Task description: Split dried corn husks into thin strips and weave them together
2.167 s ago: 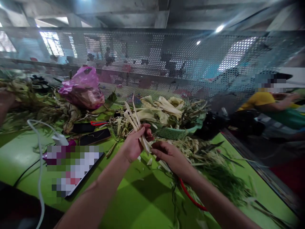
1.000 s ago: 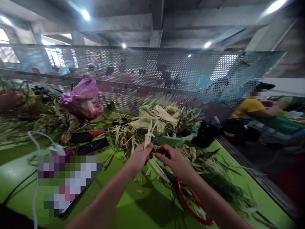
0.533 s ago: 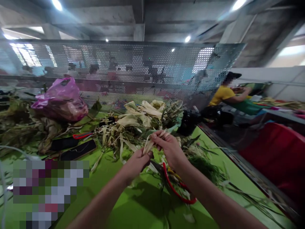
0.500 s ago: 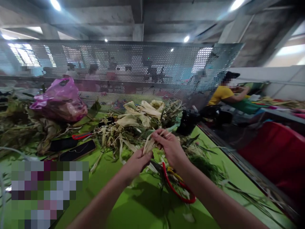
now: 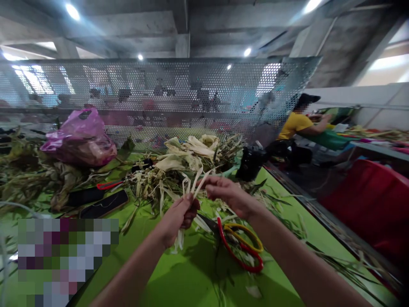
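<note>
Pale dry corn husk strips stand fanned out from the top of my left hand, which is closed around them. Their lower ends hang below the fist. My right hand is just to the right, palm inward, its fingers loosely bent and apart, with the fingertips beside the strips. Whether a fingertip touches one is hard to see. Below my right hand, scissors with red and yellow handles lie on the green table, among husk scraps.
A heap of dry husks lies beyond my hands, with a black container at its right. Left are a purple plastic bag, a dark phone and a red-handled tool. A perforated metal screen stands behind. Another person sits at right.
My right hand has loosened its fingers and drawn slightly off the husk strips, which now spread upward from my left fist. My left hand has moved a little left and turned.
</note>
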`<state>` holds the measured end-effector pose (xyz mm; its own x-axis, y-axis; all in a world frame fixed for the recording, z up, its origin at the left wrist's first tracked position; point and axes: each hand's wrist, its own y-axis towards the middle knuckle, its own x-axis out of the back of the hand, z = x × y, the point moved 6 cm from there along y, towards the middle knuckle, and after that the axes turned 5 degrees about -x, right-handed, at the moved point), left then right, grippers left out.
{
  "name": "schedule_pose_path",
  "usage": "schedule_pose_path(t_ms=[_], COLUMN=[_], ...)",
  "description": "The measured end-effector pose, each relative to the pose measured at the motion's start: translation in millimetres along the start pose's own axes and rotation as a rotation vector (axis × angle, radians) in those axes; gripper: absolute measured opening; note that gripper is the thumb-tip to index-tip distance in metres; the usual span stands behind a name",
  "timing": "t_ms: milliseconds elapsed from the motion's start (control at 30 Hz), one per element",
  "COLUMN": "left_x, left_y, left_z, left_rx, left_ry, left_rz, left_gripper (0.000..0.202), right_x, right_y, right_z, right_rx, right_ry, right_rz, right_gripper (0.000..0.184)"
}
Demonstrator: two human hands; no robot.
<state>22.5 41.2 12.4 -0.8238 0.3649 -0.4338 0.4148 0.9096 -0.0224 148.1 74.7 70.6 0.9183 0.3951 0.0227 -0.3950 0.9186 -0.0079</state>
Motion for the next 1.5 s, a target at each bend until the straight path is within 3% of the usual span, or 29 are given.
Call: schedule_pose_path(t_ms=[100, 200, 300, 433, 600, 700, 933, 1100, 1233, 1333, 1500], left_x=[-5.1, -10.7, -13.4, -11.7, -6.0, -6.3, -6.0, 0.0, 16.3, 30.4, 40.0], left_y=[-1, -6, -9, -7, -2, -3, -5, -2, 1, 0, -2], left_z=[3, 7, 9, 7, -2, -7, -15, -16, -35, -54, -67], left_rx=[0.037, 0.118, 0.177, 0.202, 0.105, 0.055, -0.040, -0.080, -0.259, -0.399, -0.479], left_ry=[-0.021, 0.014, 0.020, -0.061, -0.054, -0.008, 0.171, 0.019, -0.175, -0.309, -0.441], left_rz=[0.058, 0.166, 0.248, 0.218, 0.099, 0.106, 0.123, 0.065, -0.076, -0.165, -0.194], left_gripper=[0.038, 0.039, 0.040, 0.040, 0.039, 0.032, 0.036, 0.032, 0.030, 0.028, 0.026], right_x=[-29, -36, -28, -17, -12, -9, -9, 10, 28, 11, -56], right_y=[-3, -4, -1, 2, 4, 5, 6, 9, 9, 10, 9], right_z=[-11, -17, -17, -12, -7, -4, -1, -4, -5, -10, -38], right_rx=[-0.068, -0.096, -0.073, 0.001, 0.076, 0.112, 0.126, 0.154, 0.200, 0.115, -0.105], right_ry=[-0.022, 0.062, 0.144, 0.158, 0.098, 0.052, 0.058, 0.165, 0.220, 0.120, -0.169], right_rz=[0.217, 0.239, 0.169, 0.078, -0.010, -0.050, -0.132, -0.299, -0.434, -0.311, 0.117], right_gripper=[0.034, 0.033, 0.025, 0.021, 0.020, 0.019, 0.022, 0.024, 0.022, 0.023, 0.029])
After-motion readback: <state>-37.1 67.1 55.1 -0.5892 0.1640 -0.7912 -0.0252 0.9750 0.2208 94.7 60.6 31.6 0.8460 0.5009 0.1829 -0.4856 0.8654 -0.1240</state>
